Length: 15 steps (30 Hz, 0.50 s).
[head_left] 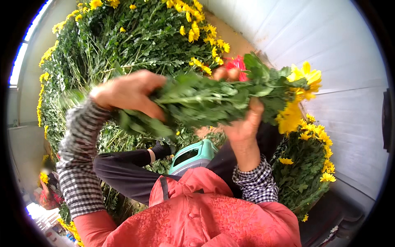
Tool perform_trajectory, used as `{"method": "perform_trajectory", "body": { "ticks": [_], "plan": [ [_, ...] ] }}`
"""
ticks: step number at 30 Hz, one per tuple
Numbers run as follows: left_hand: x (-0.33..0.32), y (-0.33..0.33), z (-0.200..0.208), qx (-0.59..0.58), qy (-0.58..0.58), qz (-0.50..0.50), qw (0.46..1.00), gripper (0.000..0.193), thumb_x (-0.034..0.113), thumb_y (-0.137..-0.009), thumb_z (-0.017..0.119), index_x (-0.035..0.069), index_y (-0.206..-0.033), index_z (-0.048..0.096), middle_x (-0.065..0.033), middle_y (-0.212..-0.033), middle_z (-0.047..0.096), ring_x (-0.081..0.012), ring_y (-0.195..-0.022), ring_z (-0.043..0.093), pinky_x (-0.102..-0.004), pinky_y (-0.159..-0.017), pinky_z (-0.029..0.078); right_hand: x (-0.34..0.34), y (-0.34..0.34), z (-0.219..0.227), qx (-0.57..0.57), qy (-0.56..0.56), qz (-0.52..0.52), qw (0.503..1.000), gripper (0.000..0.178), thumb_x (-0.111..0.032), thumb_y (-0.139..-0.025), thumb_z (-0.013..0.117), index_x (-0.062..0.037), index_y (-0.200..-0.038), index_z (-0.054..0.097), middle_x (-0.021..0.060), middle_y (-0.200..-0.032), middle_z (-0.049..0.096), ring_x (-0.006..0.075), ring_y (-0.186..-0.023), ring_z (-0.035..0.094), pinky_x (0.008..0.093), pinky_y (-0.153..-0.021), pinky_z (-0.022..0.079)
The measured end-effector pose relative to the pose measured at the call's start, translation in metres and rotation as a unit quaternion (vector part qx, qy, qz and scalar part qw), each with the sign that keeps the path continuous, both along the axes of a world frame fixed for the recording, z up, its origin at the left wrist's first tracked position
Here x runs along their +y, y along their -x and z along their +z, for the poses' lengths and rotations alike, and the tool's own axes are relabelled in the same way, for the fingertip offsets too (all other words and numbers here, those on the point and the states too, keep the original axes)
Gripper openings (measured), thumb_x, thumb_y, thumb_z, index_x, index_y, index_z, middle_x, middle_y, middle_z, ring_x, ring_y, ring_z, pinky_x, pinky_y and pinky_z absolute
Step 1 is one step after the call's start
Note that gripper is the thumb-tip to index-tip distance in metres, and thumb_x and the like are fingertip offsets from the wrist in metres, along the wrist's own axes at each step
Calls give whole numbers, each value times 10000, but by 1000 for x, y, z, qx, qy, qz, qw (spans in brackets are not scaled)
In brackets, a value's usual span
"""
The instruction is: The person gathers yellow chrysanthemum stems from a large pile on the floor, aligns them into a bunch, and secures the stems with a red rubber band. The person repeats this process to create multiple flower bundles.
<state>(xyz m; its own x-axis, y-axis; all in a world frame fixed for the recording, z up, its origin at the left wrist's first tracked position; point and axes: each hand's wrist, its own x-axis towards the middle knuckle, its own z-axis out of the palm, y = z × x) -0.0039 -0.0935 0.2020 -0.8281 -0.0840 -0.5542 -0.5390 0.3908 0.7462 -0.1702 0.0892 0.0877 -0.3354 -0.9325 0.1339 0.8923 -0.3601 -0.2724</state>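
A bunch of yellow chrysanthemums (197, 99) lies sideways in front of me, its flower heads to the right and its leafy stems to the left. My right hand (245, 127) grips it from below, just short of the blooms; its thumb is on the near side and its fingertips show over the far side. Around the stem end, my left hand (133, 92) is wrapped, thumb and fingers on either side of the leaves. That hand is somewhat smeared by motion. Something bright red (236, 66) shows behind the right fingertips, too covered to name.
A large heap of cut chrysanthemums (123, 49) spreads across the far and left side. Another pile (300, 164) stands at the right, beside a pale panelled wall (341, 53). Between my legs is a green and grey plastic stool (197, 154). At far left, a person in red (47, 197) is partly visible.
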Motion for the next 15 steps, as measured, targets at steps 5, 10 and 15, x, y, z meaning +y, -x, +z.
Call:
{"method": "perform_trajectory", "body": {
  "ticks": [5,10,15],
  "plan": [
    [5,-51,64,-121,101,-55,986,570,235,-635,853,-16,-1080,602,-115,-887,699,-128,-750,651,-305,-690,539,-20,-69,20,5,39,87,995,439,-223,-851,634,-104,-1264,546,67,-1366,498,216,-1305,407,407,-1097,305],
    [81,-130,-13,47,117,121,985,511,329,-780,761,12,-1138,581,-62,-905,666,-157,-801,595,-317,-764,498,3,-145,-12,122,-60,161,978,373,-105,-855,604,-51,-1221,556,79,-1302,536,161,-1205,484,315,-1017,380],
    [148,-149,-69,-46,-31,314,948,378,393,-880,645,21,-883,579,34,-686,478,-73,-650,418,-271,-570,371,17,-155,-11,63,-151,196,967,312,-30,-820,667,-29,-1120,580,64,-1043,647,183,-935,630,324,-838,515]
  ]
}}
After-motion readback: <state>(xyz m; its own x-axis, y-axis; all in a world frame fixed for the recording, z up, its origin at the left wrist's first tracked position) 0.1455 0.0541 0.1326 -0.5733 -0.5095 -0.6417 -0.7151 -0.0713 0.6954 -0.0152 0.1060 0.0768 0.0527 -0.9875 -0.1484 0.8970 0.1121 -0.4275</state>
